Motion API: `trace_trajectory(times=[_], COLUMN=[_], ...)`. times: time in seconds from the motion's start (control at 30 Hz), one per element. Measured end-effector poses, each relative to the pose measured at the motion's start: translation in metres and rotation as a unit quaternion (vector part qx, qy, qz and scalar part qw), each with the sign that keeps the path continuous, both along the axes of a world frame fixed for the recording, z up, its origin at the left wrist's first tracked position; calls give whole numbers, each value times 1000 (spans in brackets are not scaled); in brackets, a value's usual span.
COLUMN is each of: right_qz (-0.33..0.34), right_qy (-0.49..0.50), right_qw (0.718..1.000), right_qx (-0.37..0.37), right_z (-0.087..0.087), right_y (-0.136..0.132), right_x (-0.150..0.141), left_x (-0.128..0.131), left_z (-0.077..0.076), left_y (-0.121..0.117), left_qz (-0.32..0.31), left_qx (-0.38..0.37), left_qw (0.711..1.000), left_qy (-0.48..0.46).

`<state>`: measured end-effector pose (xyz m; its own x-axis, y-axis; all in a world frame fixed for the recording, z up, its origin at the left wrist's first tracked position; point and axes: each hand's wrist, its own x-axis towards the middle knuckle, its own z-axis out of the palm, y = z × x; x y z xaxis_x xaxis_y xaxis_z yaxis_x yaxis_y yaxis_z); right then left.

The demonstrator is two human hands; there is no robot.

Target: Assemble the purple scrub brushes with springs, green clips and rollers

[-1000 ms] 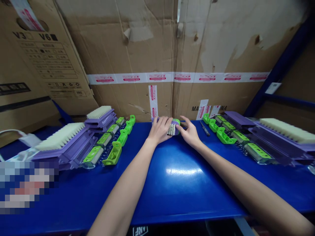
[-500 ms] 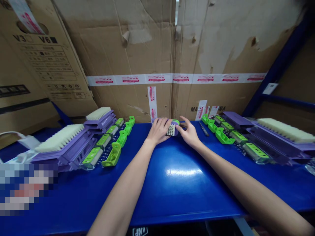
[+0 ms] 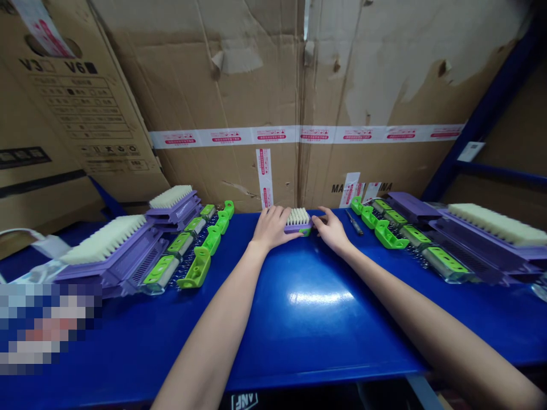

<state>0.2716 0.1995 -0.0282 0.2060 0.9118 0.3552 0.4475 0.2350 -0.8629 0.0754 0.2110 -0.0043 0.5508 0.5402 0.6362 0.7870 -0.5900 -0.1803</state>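
Observation:
A small pleated filter unit (image 3: pixel 298 217) stands on the blue table near the cardboard wall, its cream pleats facing up. Its casing is purple with a green part low on the front right. My left hand (image 3: pixel 270 226) is closed around its left side, the thumb lying along the front. My right hand (image 3: pixel 332 229) is at its right end, thumb and forefinger apart, the thumb tip touching or almost touching the casing. Some of that hand's fingers are hidden.
Purple casings with cream filters (image 3: pixel 106 238) and green parts (image 3: pixel 196 267) line the left. Similar filters (image 3: pixel 496 223) and green parts (image 3: pixel 390 234) line the right. A dark pen-like tool (image 3: pixel 354 223) lies right of my hands. Cardboard (image 3: pixel 239 91) closes off the back.
The filter unit has been turned so its pleats face up instead of toward me. My left thumb now lies along its front. My right thumb has drawn back from its face to the right end.

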Motion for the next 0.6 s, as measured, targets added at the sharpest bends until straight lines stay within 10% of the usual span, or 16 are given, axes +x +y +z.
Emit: trace_trajectory(times=[0.6], right_qz=[21], right_qy=[-129], right_qw=[991], right_qx=[-15], right_z=[14], right_y=[-15], right_x=[-7], left_x=[-10], left_z=[1], left_y=[2], left_qz=[42], left_qx=[-19], left_qw=[997], left_qy=[-66])
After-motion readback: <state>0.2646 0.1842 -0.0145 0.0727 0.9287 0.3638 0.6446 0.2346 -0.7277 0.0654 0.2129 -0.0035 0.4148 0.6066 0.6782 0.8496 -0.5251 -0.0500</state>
